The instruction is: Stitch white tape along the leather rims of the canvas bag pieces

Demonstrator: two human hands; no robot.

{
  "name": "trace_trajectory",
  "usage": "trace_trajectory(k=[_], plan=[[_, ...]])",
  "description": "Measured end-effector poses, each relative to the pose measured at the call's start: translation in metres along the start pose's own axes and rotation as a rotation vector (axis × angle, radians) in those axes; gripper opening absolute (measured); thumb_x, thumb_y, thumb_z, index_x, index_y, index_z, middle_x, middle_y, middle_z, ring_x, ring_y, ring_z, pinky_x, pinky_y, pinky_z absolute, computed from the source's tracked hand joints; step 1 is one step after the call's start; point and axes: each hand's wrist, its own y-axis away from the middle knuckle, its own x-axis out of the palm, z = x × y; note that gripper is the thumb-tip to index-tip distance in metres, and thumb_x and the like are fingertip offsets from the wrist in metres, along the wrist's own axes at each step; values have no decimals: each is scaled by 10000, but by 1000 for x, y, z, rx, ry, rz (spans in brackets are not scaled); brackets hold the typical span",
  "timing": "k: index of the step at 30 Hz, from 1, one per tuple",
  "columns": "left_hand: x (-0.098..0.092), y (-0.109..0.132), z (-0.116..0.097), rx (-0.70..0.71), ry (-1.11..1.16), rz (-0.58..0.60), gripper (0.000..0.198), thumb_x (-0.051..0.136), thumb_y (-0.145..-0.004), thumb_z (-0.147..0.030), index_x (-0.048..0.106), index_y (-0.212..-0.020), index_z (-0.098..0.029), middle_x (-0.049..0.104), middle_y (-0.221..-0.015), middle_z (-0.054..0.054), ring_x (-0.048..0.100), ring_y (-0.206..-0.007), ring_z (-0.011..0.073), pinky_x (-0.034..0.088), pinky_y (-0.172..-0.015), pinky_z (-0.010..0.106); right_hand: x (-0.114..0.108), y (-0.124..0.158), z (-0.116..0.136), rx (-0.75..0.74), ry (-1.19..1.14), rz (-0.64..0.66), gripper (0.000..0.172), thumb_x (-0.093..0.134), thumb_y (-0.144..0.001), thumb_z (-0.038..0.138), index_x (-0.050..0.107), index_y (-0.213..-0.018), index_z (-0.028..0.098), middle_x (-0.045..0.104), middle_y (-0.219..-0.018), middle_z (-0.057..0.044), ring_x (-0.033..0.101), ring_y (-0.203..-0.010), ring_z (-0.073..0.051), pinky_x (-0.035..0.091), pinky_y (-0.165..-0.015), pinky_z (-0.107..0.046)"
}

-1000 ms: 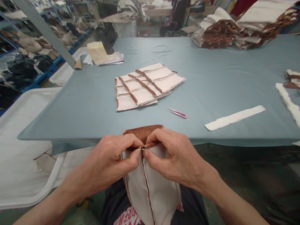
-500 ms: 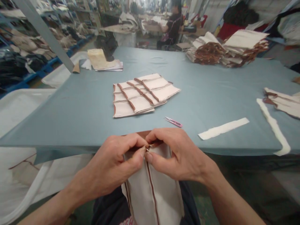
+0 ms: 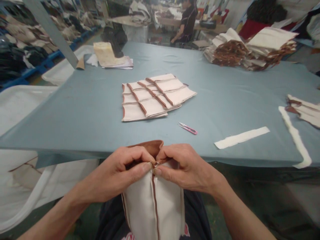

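Observation:
A cream cloth bag with brown trim and a brown centre seam hangs over my lap, just below the table's front edge. My left hand pinches its top edge from the left, fingers closed. My right hand pinches the same edge from the right, thumb and forefinger pressed together. The fingertips of both hands meet at a small metal piece on the brown rim. Pink thread snips lie on the table beyond my right hand.
A fanned stack of finished cream bags lies mid-table on the blue-grey cloth. White strips and more pieces sit at right, tall bag piles at the back right. A white tub stands left. A person sits far behind.
Both hands have kept their pinch on the bag's top edge and sunk slightly lower in view. The brown rim shows more above the fingers. The camera has shifted a little.

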Motion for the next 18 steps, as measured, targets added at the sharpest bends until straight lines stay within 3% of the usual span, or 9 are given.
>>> trace_trajectory(k=[5,10,14,18], plan=[[5,3,3,62,-154,-111,224,551,-881,-52,727,-905,-189,714,-781,-40,619,-678,88,447,-637,169,3,-1,11,25,145,-18,109,645,-868,165,634,-760,167,649,-666,24,533,-590,-102,326,-603,-241],[3,7,3,100,-205,-135,235,552,-890,-58,733,-913,-208,717,-766,-64,617,-648,61,431,-603,135,2,-4,19,69,211,7,77,642,-835,142,671,-766,160,698,-679,5,567,-599,-114,320,-605,-255],[3,10,4,104,-222,-140,214,564,-885,-52,714,-891,-203,690,-727,-70,588,-617,56,422,-597,137,3,-5,21,102,168,13,79,645,-824,144,660,-755,180,644,-631,46,506,-547,-92,308,-586,-246],[3,13,8,19,-130,-127,139,576,-896,-97,673,-855,-187,661,-706,-56,562,-607,69,403,-561,154,4,-7,22,131,76,46,105,633,-808,129,609,-724,188,539,-592,76,446,-528,-80,310,-573,-233]])
